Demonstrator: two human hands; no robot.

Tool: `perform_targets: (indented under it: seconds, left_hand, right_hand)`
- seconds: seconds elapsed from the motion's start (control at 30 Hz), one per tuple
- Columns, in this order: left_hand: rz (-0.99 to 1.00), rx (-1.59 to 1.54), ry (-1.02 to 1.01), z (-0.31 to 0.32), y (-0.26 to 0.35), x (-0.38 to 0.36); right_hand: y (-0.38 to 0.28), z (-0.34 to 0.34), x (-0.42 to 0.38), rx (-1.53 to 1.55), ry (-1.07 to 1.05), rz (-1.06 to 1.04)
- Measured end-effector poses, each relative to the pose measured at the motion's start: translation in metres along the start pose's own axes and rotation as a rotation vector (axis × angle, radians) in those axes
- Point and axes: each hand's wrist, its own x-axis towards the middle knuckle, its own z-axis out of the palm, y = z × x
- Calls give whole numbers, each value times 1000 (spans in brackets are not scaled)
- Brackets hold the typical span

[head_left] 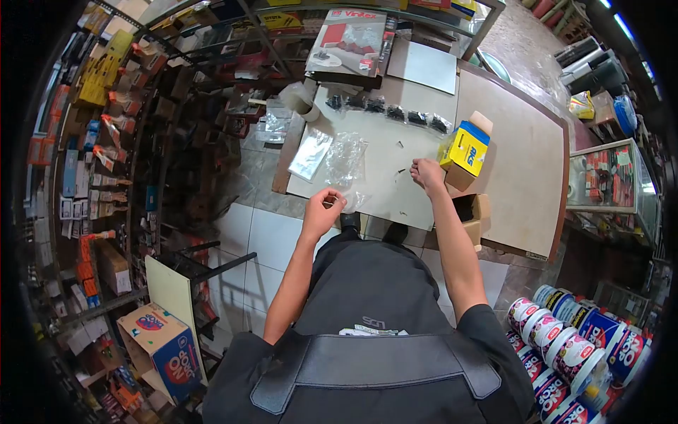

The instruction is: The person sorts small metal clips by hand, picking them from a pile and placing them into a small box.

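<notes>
My left hand (325,210) is pinched on a small clear plastic bag (357,203) at the table's front edge. Over the table, my right hand (426,175) is curled closed beside a yellow and blue box (466,152); whatever its fingers hold is hidden. A loose black screw (400,144) lies behind that hand, with a few more nearby. Along the back runs a row of clear packets (395,113) filled with small black pieces. A pile of empty clear bags (345,159) and a stack of flat plastic sleeves (311,155) lie left of centre. An open cardboard box (472,215) with dark contents sits by my right forearm.
A Vinitex box (347,44) and a white board (421,66) are at the table's back. A roll (308,107) stands at the left edge. Crowded shelves (106,141) line the left; paint buckets (568,353) are stacked at lower right. A stool (219,265) stands left.
</notes>
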Motion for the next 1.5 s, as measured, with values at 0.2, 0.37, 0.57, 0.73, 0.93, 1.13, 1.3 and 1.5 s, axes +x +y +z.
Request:
perform_targets:
  seconds: [0.2,0.37,0.57,0.73,0.93,1.13,1.3,1.5]
  left_hand:
    - [-24,9,51,-1,-3,-6]
    - [-32,19,32,3,-3,-2]
    - [-17,58,-4,4,0,4]
    - [9,70,-7,7,1,6]
    - [27,79,-29,15,5,9]
    - [37,72,-32,14,4,9]
    - [23,72,-27,14,-1,5]
    - [27,71,-21,17,-5,2]
  right_hand:
    - [-3,8,-2,-812,143,-417]
    - [-17,9,-26,-848,106,-393]
    - [-29,-32,-76,-97,75,-426]
    - [-20,-103,-121,-608,277,-398]
    - [11,-105,-142,-845,398,-652]
    - [27,-99,-143,-1100,496,-513]
    - [31,-99,-139,-1192,432,-473]
    - [32,-103,-134,-1064,434,-465]
